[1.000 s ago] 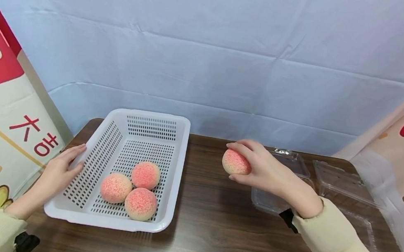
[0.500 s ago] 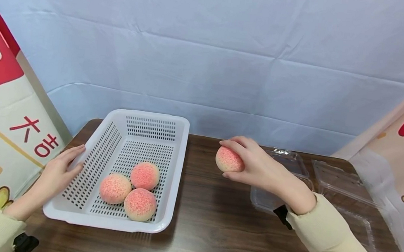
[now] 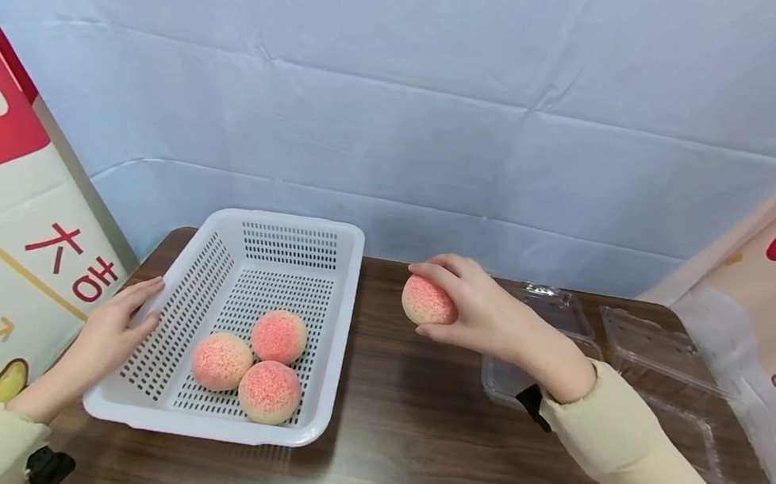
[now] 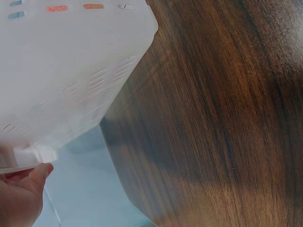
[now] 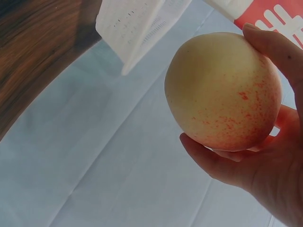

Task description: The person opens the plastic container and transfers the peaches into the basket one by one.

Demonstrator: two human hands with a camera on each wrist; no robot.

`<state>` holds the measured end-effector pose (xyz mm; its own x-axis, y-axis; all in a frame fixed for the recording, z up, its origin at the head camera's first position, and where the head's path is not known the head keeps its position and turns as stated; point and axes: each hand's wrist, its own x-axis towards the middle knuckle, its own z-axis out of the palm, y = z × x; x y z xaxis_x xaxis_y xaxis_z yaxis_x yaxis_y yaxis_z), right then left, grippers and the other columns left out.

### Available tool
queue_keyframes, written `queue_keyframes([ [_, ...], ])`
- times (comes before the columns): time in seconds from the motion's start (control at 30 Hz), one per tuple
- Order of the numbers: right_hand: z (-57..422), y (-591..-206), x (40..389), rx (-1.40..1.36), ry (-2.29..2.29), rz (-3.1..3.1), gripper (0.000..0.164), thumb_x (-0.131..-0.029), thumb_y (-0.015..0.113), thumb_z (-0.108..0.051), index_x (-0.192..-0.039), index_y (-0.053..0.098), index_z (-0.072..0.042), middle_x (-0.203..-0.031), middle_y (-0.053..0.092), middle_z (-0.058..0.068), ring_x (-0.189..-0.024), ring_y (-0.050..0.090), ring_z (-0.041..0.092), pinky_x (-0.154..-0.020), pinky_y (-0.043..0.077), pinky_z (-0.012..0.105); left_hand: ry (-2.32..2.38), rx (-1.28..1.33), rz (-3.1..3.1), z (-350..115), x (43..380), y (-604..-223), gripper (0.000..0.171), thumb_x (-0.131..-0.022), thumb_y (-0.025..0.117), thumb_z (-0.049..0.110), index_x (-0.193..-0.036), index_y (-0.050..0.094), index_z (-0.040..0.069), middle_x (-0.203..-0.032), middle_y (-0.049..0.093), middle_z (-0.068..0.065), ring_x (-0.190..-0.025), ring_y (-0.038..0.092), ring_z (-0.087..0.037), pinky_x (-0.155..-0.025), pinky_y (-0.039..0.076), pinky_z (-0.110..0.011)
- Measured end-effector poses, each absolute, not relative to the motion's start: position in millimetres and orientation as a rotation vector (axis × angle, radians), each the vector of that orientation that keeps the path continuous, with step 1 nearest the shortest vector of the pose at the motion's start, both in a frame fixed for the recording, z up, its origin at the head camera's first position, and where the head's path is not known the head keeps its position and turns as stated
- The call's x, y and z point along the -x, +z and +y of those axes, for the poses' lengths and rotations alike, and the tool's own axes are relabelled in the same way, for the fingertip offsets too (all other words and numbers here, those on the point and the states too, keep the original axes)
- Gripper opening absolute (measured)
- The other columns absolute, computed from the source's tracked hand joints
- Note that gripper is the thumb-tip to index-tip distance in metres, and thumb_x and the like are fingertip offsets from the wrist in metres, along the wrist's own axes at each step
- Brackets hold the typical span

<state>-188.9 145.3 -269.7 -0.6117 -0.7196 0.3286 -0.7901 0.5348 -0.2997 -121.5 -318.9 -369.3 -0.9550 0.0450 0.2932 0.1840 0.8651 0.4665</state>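
My right hand point(image 3: 470, 307) grips a round pink-and-cream peach point(image 3: 428, 301) above the table, between the basket and the clear containers. In the right wrist view, thumb and fingers curl round the peach point(image 5: 220, 92), its pale side facing the camera. A white perforated plastic basket point(image 3: 346, 333) stands on the left, with three similar peaches point(image 3: 270, 392) close together in its near half. My left hand point(image 3: 107, 338) holds the basket's left rim, thumb over the edge. The left wrist view shows its fingers point(image 4: 35, 177) at the rim, beside the basket's outer wall point(image 4: 71, 56).
Clear plastic containers point(image 3: 663, 353) lie on the right of the brown wooden table point(image 3: 400, 451); my right forearm partly covers one. A pale blue cloth point(image 3: 402, 116) hangs behind the table. Printed banners point(image 3: 15, 231) flank it on both sides.
My right hand has moved left and slightly upward in the head view, carrying the peach nearer the basket. The left hand, the basket and its peaches stay in place.
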Motion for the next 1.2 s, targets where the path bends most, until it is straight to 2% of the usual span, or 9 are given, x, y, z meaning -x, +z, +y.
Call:
queue_keyframes([
  [0.8, 117, -261, 196, -1.431, 0.633, -2.547, 0.063, -0.069, 0.077, -0.025, -0.124, 0.052, -0.006, -0.118, 0.050, 0.014, -0.109, 0.045, 0.029, -0.087, 0.041, 0.041, -0.720, 0.169, -2.772, -320, 124, -369, 0.048, -0.087, 0.054, 0.006, -0.132, 0.041, -0.007, -0.134, 0.040, -0.027, -0.112, 0.043, -0.048, -0.082, 0.035, -0.062],
  [1.2, 105, -262, 198, -1.516, 0.608, -2.518, 0.063, -0.069, 0.077, -0.024, -0.124, 0.052, -0.004, -0.117, 0.051, 0.014, -0.106, 0.046, 0.028, -0.087, 0.040, 0.039, -0.696, 0.169, -2.753, -319, 123, -371, 0.047, -0.088, 0.053, 0.007, -0.131, 0.042, -0.006, -0.135, 0.040, -0.025, -0.114, 0.042, -0.046, -0.081, 0.034, -0.055],
])
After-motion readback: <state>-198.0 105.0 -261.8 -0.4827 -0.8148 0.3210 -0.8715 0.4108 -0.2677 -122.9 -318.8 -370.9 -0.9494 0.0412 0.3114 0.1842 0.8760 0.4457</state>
